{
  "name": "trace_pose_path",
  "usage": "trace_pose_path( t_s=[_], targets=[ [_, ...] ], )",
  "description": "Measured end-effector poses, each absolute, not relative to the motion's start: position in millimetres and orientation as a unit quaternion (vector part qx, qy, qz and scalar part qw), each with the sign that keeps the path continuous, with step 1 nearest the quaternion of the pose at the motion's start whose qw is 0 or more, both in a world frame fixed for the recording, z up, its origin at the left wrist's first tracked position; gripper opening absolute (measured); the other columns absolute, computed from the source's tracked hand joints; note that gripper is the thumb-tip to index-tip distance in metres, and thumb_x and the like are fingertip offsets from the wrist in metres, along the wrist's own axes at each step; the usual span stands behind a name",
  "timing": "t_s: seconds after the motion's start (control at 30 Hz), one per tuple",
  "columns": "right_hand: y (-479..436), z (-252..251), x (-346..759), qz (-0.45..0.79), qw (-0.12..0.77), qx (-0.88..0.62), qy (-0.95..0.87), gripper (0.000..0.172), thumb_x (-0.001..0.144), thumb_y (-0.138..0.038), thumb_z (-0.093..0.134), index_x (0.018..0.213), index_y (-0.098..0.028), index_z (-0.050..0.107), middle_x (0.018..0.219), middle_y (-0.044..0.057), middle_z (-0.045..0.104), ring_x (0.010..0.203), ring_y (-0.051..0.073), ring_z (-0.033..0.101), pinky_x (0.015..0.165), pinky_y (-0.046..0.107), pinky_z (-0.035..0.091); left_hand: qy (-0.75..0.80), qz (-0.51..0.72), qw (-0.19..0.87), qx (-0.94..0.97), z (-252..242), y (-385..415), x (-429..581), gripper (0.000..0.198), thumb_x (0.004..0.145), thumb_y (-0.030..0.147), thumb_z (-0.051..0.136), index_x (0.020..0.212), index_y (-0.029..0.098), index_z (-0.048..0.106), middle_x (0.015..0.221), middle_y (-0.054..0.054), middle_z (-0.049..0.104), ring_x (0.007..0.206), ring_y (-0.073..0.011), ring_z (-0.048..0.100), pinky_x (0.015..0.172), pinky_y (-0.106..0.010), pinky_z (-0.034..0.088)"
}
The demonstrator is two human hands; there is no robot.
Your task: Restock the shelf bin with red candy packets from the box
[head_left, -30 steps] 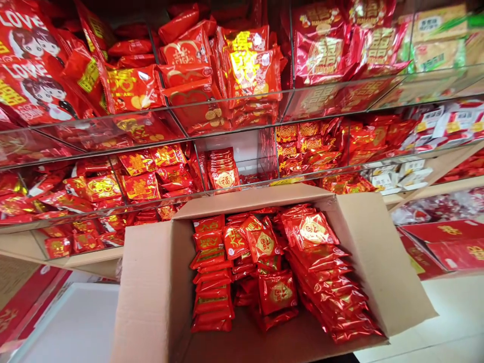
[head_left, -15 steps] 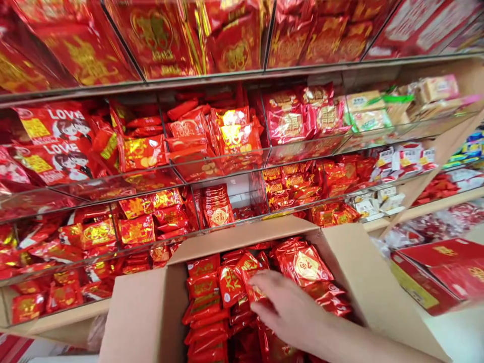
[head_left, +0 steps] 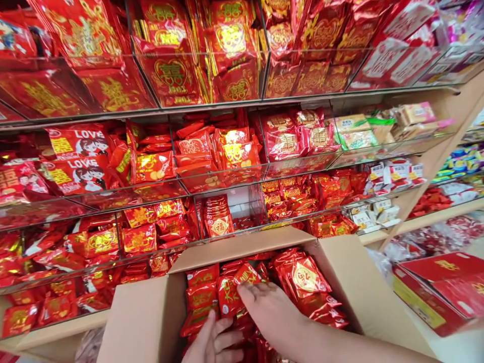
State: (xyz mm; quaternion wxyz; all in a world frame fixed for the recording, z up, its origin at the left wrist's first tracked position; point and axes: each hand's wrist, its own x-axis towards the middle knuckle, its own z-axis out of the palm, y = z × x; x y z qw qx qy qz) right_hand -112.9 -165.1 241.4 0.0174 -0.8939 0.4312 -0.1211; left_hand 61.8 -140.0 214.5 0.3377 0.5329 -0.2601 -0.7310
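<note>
An open cardboard box (head_left: 363,297) full of small red foil packets (head_left: 302,277) stands before tiered shelves. My right hand (head_left: 274,315) reaches down into the middle of the box, fingers curled over the packets there; what it grips is hidden under the palm. My left hand (head_left: 214,343) comes in at the bottom edge with fingers spread, resting on the packets at the box's left side. A short stack of like packets (head_left: 218,217) stands in a half-empty clear shelf bin just behind the box.
Clear-fronted shelves (head_left: 227,176) hold rows of red and gold snack packets on several tiers. Pale biscuit packs (head_left: 355,133) and white packs (head_left: 393,174) sit at the right. Flat red boxes (head_left: 442,287) lie at the lower right.
The view tilted upward and the box dropped lower in frame. My right hand went deeper among the packets. My left hand came into view at the bottom edge.
</note>
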Motion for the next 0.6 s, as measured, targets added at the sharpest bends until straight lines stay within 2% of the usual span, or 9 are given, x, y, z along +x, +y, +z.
trace_pose_path(
  t_s=[0.03, 0.1, 0.17, 0.23, 0.33, 0.43, 0.5, 0.6],
  targets=[
    [-158.0, 248.7, -120.3, -0.150, 0.041, -0.918, 0.366, 0.035, 0.083, -0.013, 0.045, 0.118, -0.015, 0.048, 0.119, 0.012, 0.055, 0.103, 0.025, 0.055, 0.085, 0.042, 0.046, -0.244, -0.770, 0.309, 0.502, 220.6, -140.7, 58.0, 0.071, 0.058, 0.073, 0.048, 0.096, 0.016, 0.061, 0.091, -0.014, 0.067, 0.070, -0.0230, 0.064, 0.058, -0.031, 0.046],
    [-143.6, 256.6, -133.8, -0.190, 0.078, -0.948, 0.245, 0.029, 0.088, -0.019, 0.041, 0.116, -0.021, 0.049, 0.125, 0.003, 0.051, 0.118, 0.021, 0.042, 0.099, 0.040, 0.033, -0.220, -0.786, 0.335, 0.470, 233.2, -141.5, 46.2, 0.056, 0.066, 0.064, 0.049, 0.097, 0.019, 0.060, 0.087, -0.009, 0.067, 0.067, -0.0196, 0.064, 0.055, -0.028, 0.045],
    [-131.4, 253.6, -143.1, -0.234, 0.105, -0.945, 0.204, 0.029, 0.090, -0.019, 0.037, 0.115, -0.024, 0.049, 0.128, 0.001, 0.049, 0.125, 0.019, 0.030, 0.105, 0.041, 0.022, -0.195, -0.735, 0.443, 0.474, 241.4, -142.5, 32.4, 0.031, 0.070, 0.042, 0.061, 0.092, 0.021, 0.060, 0.087, -0.004, 0.067, 0.072, -0.0166, 0.063, 0.058, -0.025, 0.047],
    [-123.2, 241.7, -145.5, -0.337, 0.160, -0.893, 0.253, 0.031, 0.089, -0.018, 0.037, 0.117, -0.025, 0.048, 0.131, 0.003, 0.044, 0.127, 0.020, 0.026, 0.105, 0.044, 0.020, -0.177, -0.669, 0.550, 0.467, 243.6, -143.1, 19.5, 0.023, 0.067, 0.024, 0.066, 0.087, 0.021, 0.058, 0.088, -0.002, 0.066, 0.079, -0.0156, 0.063, 0.065, -0.023, 0.049],
    [-120.7, 222.3, -134.7, -0.538, 0.342, -0.670, 0.380, 0.035, 0.087, -0.024, 0.039, 0.122, -0.026, 0.039, 0.130, 0.007, 0.044, 0.120, 0.020, 0.039, 0.096, 0.039, 0.037, -0.192, -0.625, 0.631, 0.417, 242.6, -141.2, 4.1, 0.025, 0.065, 0.020, 0.068, 0.087, 0.021, 0.056, 0.087, -0.001, 0.065, 0.082, -0.0163, 0.062, 0.067, -0.025, 0.050],
    [-128.3, 218.3, -117.9, -0.620, 0.496, -0.420, 0.440, 0.032, 0.085, -0.038, 0.042, 0.114, -0.024, 0.040, 0.113, 0.008, 0.055, 0.104, 0.019, 0.053, 0.083, 0.032, 0.048, -0.238, -0.624, 0.635, 0.388, 245.5, -136.2, -5.8, 0.033, 0.061, 0.022, 0.071, 0.089, 0.023, 0.053, 0.084, 0.001, 0.065, 0.078, -0.0152, 0.062, 0.064, -0.024, 0.050],
    [-134.6, 223.1, -112.2, -0.629, 0.540, -0.355, 0.432, 0.026, 0.083, -0.044, 0.044, 0.098, -0.023, 0.045, 0.099, 0.006, 0.060, 0.092, 0.019, 0.058, 0.074, 0.031, 0.050, -0.262, -0.625, 0.614, 0.404, 249.2, -133.6, -8.0, 0.034, 0.058, 0.024, 0.073, 0.084, 0.023, 0.052, 0.082, 0.002, 0.064, 0.071, -0.0137, 0.060, 0.059, -0.022, 0.049],
    [-140.5, 228.1, -113.6, -0.621, 0.529, -0.403, 0.414, 0.024, 0.082, -0.045, 0.045, 0.085, -0.021, 0.047, 0.080, 0.002, 0.059, 0.073, 0.017, 0.058, 0.063, 0.027, 0.048, -0.315, -0.580, 0.587, 0.469, 250.3, -134.5, -3.6, 0.030, 0.059, 0.037, 0.071, 0.079, 0.022, 0.054, 0.073, 0.002, 0.061, 0.064, -0.0130, 0.056, 0.050, -0.019, 0.044]
  ],
)
